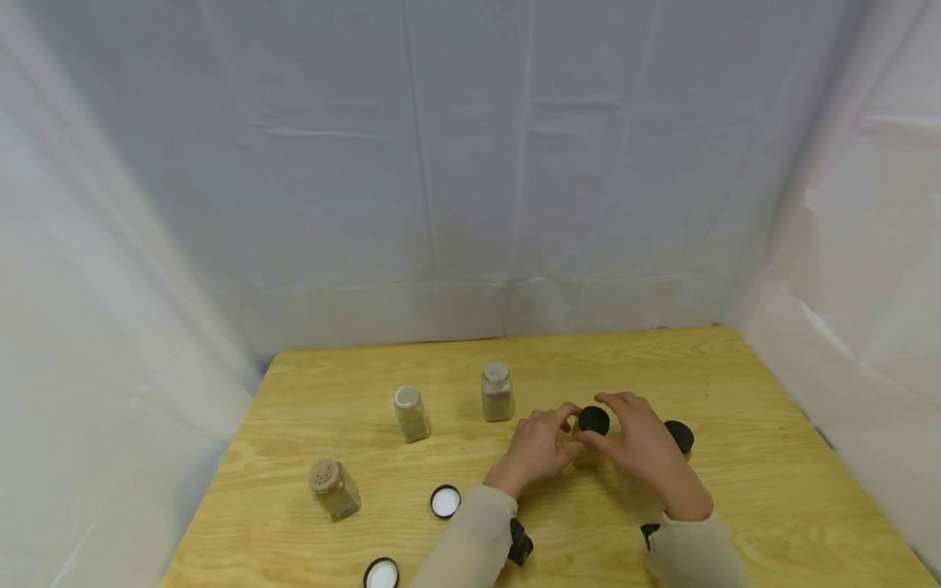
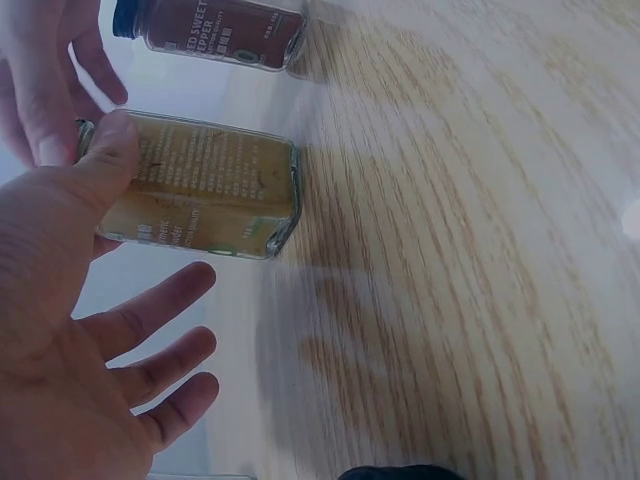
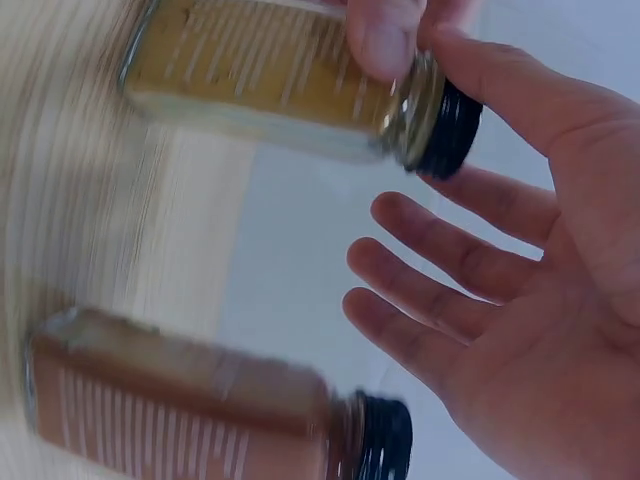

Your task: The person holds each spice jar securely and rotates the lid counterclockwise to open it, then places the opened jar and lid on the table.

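A square glass spice jar (image 2: 210,185) of yellow-brown powder, its label reading turmeric powder, stands upright on the table. My left hand (image 1: 539,447) holds it near the top between thumb and index finger, the other fingers spread out. On top of the jar is a black screw cap (image 1: 594,420). My right hand (image 1: 645,445) has its thumb and index finger around this cap, while its remaining fingers extend loosely. Just right of that hand stands a second capped jar (image 3: 180,410) with reddish powder, labelled red sweet pepper in the left wrist view.
To the left stand three uncapped jars with perforated shaker tops: one at the back (image 1: 497,392), one mid-left (image 1: 412,415) and one nearer (image 1: 334,490). Two black caps (image 1: 445,501) lie upturned, white liners showing. White sheeting (image 1: 470,163) encloses the wooden table (image 1: 794,490).
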{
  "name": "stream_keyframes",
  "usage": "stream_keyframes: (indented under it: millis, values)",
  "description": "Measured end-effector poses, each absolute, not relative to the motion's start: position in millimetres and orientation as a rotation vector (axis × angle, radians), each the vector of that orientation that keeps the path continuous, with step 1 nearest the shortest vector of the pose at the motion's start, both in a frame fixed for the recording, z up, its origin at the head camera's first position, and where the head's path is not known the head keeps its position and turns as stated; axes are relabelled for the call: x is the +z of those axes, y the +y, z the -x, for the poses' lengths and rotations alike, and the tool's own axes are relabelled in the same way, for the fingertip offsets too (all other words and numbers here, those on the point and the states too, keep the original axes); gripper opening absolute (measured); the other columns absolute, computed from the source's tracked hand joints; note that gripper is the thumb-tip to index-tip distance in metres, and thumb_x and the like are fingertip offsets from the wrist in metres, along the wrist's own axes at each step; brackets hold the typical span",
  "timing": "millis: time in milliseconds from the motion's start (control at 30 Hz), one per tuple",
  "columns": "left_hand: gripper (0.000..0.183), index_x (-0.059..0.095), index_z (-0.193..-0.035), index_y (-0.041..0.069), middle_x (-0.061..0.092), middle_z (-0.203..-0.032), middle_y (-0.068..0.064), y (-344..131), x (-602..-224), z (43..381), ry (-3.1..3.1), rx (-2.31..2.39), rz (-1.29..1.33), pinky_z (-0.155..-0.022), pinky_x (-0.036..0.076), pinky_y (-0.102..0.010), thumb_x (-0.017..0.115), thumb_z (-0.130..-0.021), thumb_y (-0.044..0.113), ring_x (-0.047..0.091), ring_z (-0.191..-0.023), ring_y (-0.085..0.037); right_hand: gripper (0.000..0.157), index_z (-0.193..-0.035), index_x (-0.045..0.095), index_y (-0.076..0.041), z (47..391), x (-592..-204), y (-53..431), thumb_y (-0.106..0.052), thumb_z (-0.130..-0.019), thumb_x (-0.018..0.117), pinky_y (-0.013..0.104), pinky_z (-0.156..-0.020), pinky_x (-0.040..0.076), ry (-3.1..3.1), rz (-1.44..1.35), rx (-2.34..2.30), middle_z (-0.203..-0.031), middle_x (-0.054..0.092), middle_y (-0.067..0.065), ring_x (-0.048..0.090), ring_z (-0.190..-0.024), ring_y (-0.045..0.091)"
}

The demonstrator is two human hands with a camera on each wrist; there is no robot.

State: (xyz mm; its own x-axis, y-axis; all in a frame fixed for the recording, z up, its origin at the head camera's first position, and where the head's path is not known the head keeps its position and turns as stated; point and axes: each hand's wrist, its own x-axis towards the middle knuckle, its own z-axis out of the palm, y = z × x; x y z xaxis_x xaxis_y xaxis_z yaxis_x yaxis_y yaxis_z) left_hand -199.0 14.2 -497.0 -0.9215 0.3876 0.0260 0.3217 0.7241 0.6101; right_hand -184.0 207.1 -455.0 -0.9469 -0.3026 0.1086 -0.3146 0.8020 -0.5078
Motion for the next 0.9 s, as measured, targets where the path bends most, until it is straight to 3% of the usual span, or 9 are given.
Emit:
stream_keyframes:
  millis: [233,433,633,900]
  values:
    - [0.060,0.056,-0.148,0.030,0.072,-0.129,-0.004,14,-496,200,2.887,0.835,-0.561,-0.103,0.044,-0.055,0.064,-0.098,0.063,0.061,-0.125,-0.029,0.049,-0.126,0.070,0.004,179,-454,217,-0.034,-0.096,0.079,0.065,-0.098,0.052,-2.922,-0.543,0.798,-0.134,0.064,0.027,0.058,-0.127,0.051]
    - [0.052,0.057,-0.148,0.032,0.071,-0.131,-0.003,17,-494,199,2.933,0.748,-0.561,-0.104,0.044,-0.058,0.069,-0.101,0.050,0.058,-0.132,-0.030,0.059,-0.134,0.065,0.006,182,-457,209,-0.042,-0.100,0.072,0.067,-0.101,0.050,-2.974,-0.503,0.785,-0.139,0.062,0.030,0.056,-0.131,0.052]
    - [0.047,0.057,-0.147,0.031,0.071,-0.132,-0.004,16,-493,196,2.939,0.731,-0.591,-0.103,0.045,-0.059,0.068,-0.103,0.041,0.057,-0.134,-0.032,0.053,-0.137,0.064,0.003,185,-465,198,-0.035,-0.100,0.073,0.062,-0.096,0.054,-2.919,-0.541,0.756,-0.137,0.063,0.026,0.060,-0.126,0.048]
    - [0.050,0.058,-0.146,0.030,0.072,-0.125,-0.004,15,-490,196,2.936,0.751,-0.590,-0.103,0.044,-0.057,0.068,-0.102,0.049,0.059,-0.131,-0.032,0.061,-0.143,0.061,-0.001,183,-456,206,-0.041,-0.099,0.074,0.068,-0.104,0.048,-2.964,-0.474,0.828,-0.144,0.059,0.026,0.052,-0.136,0.052]
